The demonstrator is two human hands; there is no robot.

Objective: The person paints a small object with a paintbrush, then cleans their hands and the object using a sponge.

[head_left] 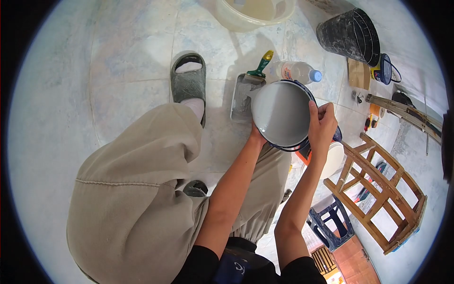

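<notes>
Between my hands a round bucket with a dark rim shows its pale grey inside, tilted toward the camera. My right hand grips its rim on the right side, thumb at the edge. At the lower left of the bucket is my left hand, against its outside, with most of its fingers hidden behind it. Just left of the bucket a grey-smeared tray lies on the floor, and a brush with a green and yellow handle rests at its top edge. A clear plastic bottle with a blue cap lies beside them.
A pale basin is at the top. Black buckets and a small blue-lidded pail stand at the upper right. A wooden frame and a dark blue stool are at the lower right. A white lid lies behind my right forearm.
</notes>
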